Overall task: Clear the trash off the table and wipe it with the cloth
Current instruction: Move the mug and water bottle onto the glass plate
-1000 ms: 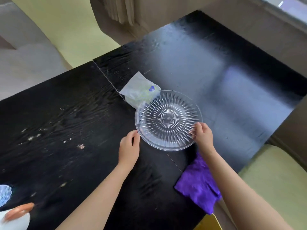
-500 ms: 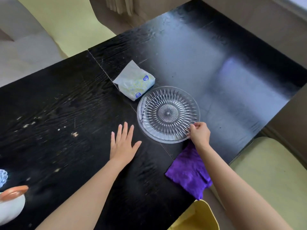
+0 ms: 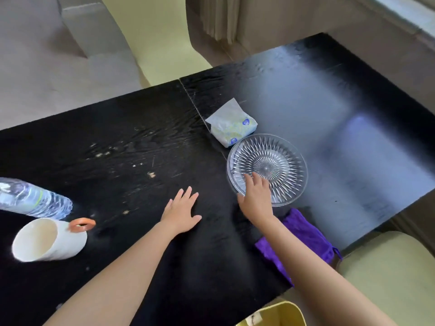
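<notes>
A clear cut-glass plate (image 3: 277, 158) lies flat on the black table (image 3: 117, 142). My right hand (image 3: 255, 198) rests over the plate's near-left rim, fingers spread, gripping nothing. My left hand (image 3: 181, 210) lies flat and open on the table, left of the plate. A purple cloth (image 3: 306, 236) sits at the table's near edge, partly under my right forearm. A white tissue pack (image 3: 231, 125) lies just behind the plate. Crumbs (image 3: 151, 174) are scattered on the table's left half.
A plastic water bottle (image 3: 33, 200) lies on its side at the far left. A white mug with an orange handle (image 3: 49, 240) lies tipped over in front of it. A yellow bin (image 3: 277, 314) stands below the near edge. Pale green chairs stand near right and beyond.
My left hand let go of the plate and came down flat on the table. My right hand released the rim and now rests open on it. The view shifted left, showing the bottle and mug.
</notes>
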`<state>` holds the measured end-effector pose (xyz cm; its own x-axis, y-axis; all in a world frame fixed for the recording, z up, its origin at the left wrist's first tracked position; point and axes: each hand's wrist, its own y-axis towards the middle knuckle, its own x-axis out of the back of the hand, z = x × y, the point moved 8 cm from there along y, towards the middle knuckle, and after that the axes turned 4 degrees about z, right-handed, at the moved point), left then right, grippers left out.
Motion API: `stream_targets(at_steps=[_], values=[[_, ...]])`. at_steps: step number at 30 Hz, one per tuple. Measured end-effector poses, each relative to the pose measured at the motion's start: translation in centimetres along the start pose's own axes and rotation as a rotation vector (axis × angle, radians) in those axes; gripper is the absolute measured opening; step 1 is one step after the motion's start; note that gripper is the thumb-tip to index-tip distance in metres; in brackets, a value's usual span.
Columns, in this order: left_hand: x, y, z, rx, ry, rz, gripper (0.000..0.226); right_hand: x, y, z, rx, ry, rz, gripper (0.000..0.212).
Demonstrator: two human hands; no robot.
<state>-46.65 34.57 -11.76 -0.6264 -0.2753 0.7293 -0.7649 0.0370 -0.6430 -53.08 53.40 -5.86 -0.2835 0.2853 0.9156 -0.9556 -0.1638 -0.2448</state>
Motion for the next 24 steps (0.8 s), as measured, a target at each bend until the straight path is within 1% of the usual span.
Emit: stream_targets(at_steps=[3,6,9,11,14,17,19,21,23,24], values=[[0.7,-2.2,2.9,0.068,-0.134,0.078,0.071,-3.8,-0.5,5.6,0.110,-0.074,0.259,0.064],[2.2,-5.0,6.1,0.129,-0.286,0.112,0.065,-6.2,-1.0,10.5,0.205,-0.173,0.448,0.064],[3.7,-8.2,8.6,0.153,-0.292,0.166,0.053,-7.7,-1.8,15.1,0.284,-0.257,0.627,0.069],[4.3,-10.3,10.2,0.155,-0.289,0.177,0.051,-8.3,-2.1,18.0,0.315,-0.284,0.705,0.070],[3.9,-13.6,13.0,0.170,-0.349,0.140,0.049,-8.4,-2.3,22.7,0.368,-0.265,0.701,0.064],[2.4,-17.0,16.1,0.217,-0.441,0.146,0.051,-9.1,-3.3,27.5,0.443,-0.214,0.703,0.059],[1.5,-18.8,19.1,0.302,-0.463,0.105,0.053,-9.7,-4.3,30.4,0.504,-0.191,0.712,0.057],[1.4,-20.4,22.4,0.432,-0.421,0.035,0.048,-10.2,-5.2,32.7,0.535,-0.158,0.709,0.052],[1.1,-21.6,25.3,0.566,-0.401,-0.027,0.048,-10.9,-6.0,34.6,0.557,-0.120,0.699,0.041],[1.0,-21.9,26.5,0.608,-0.448,-0.077,0.052,-11.4,-6.3,35.3,0.566,-0.106,0.700,0.034]])
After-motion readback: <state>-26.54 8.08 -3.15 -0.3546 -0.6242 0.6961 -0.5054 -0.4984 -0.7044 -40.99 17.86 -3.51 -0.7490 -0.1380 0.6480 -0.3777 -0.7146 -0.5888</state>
